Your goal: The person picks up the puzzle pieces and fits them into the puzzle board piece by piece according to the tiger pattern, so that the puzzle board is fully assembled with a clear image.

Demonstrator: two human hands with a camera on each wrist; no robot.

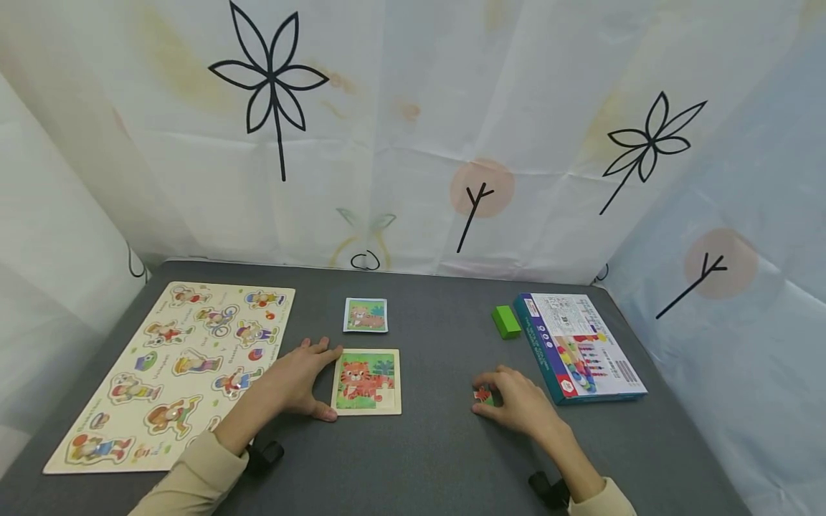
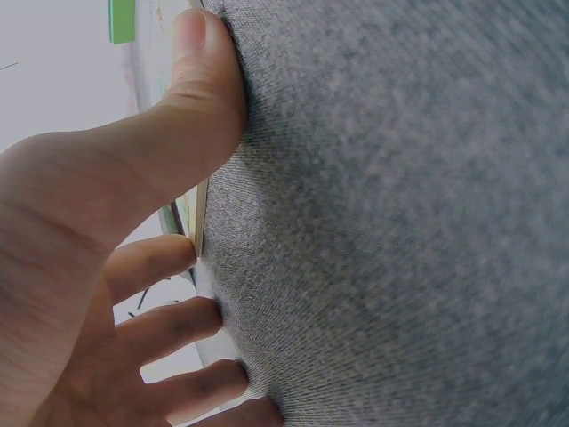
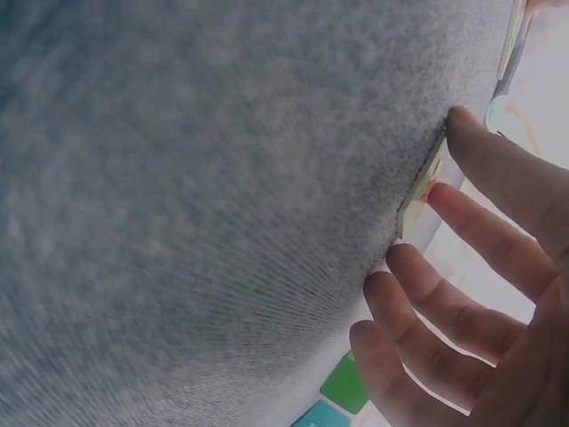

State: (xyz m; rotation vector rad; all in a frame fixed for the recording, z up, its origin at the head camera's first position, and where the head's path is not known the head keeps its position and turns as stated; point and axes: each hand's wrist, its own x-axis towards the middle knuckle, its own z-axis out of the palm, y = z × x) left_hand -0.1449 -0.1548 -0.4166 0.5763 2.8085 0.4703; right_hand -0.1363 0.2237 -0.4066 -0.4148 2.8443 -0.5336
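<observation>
A small square picture puzzle point(image 1: 366, 410) with a red tiger on green lies in a pale frame on the table. My left hand point(image 1: 293, 380) rests at its left edge, thumb at the near corner and index finger at the far one, the fingers spread. Off to the right, my right hand point(image 1: 519, 403) pinches a small puzzle piece point(image 1: 482, 396) with red and green print between thumb and index finger. In the right wrist view, this piece point(image 3: 416, 203) is low over the grey cloth, and the other fingers are loosely bent beside it.
Behind the puzzle lies a small tiger picture card point(image 1: 366, 317). A large cream board point(image 1: 231, 295) with several cartoon figures fills the left side, partly under my left forearm. On the right are a green block point(image 1: 506, 322) and a flat printed box point(image 1: 584, 344). White curtains enclose the table.
</observation>
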